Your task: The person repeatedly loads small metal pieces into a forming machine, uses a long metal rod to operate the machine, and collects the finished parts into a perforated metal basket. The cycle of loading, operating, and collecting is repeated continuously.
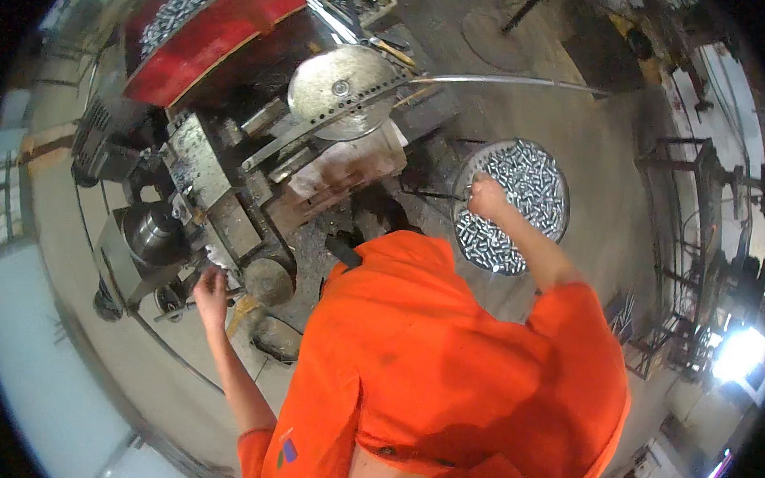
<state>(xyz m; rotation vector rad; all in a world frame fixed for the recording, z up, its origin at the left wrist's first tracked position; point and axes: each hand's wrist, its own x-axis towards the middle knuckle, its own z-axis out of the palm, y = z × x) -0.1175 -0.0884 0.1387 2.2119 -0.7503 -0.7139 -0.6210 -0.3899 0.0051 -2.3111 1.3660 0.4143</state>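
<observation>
My right hand [487,197] is over the left part of a round container filled with small shiny metal cylinders [532,191]. Its fingers are curled together; whatever they hold, if anything, is hidden. On the other side, my left hand [211,295] reaches to the lower end of a greasy metal machine [200,164]. Those fingers are also drawn together beside a small fitting, and I cannot make out what is in them. Close to that hand are a dark cylindrical spindle [155,230] and a round metal part [269,281].
A large metal disc [343,90] and a perforated bar [319,123] lie across the machine top. Behind stands a red bin [220,40] with more metal pieces, beside a tray of tools [356,0]. A long rod [512,80] sticks out to the right. Metal racks [678,211] stand farther right.
</observation>
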